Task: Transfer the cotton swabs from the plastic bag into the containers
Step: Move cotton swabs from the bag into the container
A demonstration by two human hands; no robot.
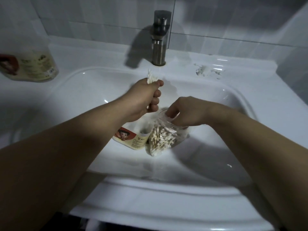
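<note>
A clear plastic bag (162,138) full of cotton swabs lies in the white sink basin (93,90). My right hand (181,111) grips its open top, with the fingertips inside the mouth. Above the basin my left hand (146,97) holds a bunch of cotton swabs (35,77) in its fist; their white tips stick out at the top. A yellow-labelled container (131,138) with a cartoon face lies in the basin just left of the bag, below my left hand. A second such container (31,66) stands on the counter at far left.
A metal tap (160,39) rises behind the basin, in the middle. White smears (208,71) mark the sink ledge at back right. Tiled wall runs behind. The basin's front rim (166,185) lies close under my forearms.
</note>
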